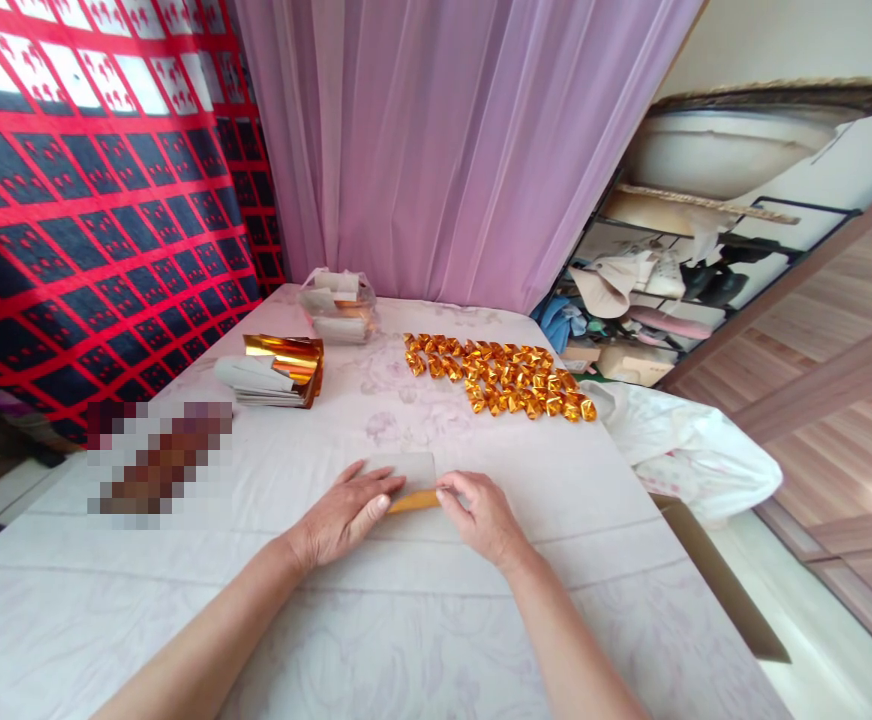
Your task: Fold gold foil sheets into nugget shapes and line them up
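A sheet of foil paper (pixel 415 465) lies on the table in front of me, its pale grey side up. Along its near edge a gold strip (pixel 415 501) is folded over. My left hand (pixel 347 512) rests flat on the sheet's left part, fingers stretched out and thumb beside the gold fold. At the fold's right end, my right hand (pixel 479 515) pinches the paper between thumb and fingers. Farther back on the right sit several folded gold foil pieces (pixel 515 372) in rows. A stack of gold and grey foil sheets (pixel 275 378) lies at back left.
A clear plastic bag (pixel 338 305) with more paper stands at the table's far edge. At left, one object is blurred out. A purple curtain (pixel 421 150) hangs behind the cloth-covered table (pixel 421 640). Right of it are a white bag (pixel 698 455) and a loaded shelf rack (pixel 818 235).
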`<state>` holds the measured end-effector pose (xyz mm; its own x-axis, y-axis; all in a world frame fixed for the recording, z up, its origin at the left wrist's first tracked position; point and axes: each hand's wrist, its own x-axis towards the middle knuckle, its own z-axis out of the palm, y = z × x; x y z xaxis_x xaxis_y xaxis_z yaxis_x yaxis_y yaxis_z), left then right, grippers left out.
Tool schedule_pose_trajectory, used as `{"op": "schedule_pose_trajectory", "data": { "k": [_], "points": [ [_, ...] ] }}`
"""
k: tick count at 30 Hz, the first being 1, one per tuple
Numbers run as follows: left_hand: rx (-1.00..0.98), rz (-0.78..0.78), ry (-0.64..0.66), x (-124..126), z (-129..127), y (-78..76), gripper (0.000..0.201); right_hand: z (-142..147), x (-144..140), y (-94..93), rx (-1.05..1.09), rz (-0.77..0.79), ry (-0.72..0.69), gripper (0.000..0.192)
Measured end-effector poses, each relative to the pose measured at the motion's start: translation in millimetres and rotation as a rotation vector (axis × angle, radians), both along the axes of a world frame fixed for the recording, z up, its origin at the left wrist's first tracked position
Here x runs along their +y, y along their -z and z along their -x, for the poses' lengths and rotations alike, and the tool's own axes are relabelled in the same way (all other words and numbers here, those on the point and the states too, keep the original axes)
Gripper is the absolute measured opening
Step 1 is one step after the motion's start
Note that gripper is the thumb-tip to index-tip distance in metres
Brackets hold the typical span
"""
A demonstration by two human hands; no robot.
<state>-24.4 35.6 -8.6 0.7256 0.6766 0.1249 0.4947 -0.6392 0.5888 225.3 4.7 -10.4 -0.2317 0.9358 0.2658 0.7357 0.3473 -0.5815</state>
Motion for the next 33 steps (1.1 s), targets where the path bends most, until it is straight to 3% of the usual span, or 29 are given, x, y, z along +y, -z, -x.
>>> {"op": "schedule_pose_trajectory", "data": {
  "k": [8,12,16,18,20,26,33],
  "points": [
    [-0.160,-0.086,-0.115,0.7,4.9,13.7,0.062,15.0,15.8,6.6,-0.097,0.084,0.153,0.021],
    [-0.197,-0.330,-0.245,-6.0,2.7,14.1,0.070,16.9,17.2,12.8,-0.104,0.046,0.182,0.020],
    [-0.069,-0.536,-0.190,-20.7,-9.0,5.3,0.040,17.6,16.5,19.3,-0.083,0.002,0.187,0.020],
    [-0.019,-0.533,-0.106,-27.6,-17.5,5.6,0.036,18.1,16.0,21.9,-0.076,-0.020,0.194,0.021],
    [0.040,-0.532,-0.075,-31.9,-25.1,10.8,0.045,18.4,15.9,23.8,-0.065,-0.041,0.200,0.022],
    [0.154,-0.462,-0.113,-33.2,-32.0,28.4,0.058,18.0,16.1,25.4,-0.025,-0.065,0.198,0.025],
    [0.177,-0.442,-0.085,-31.6,-30.6,26.6,0.060,18.6,14.7,30.9,-0.012,-0.095,0.229,0.030]
  ]
}}
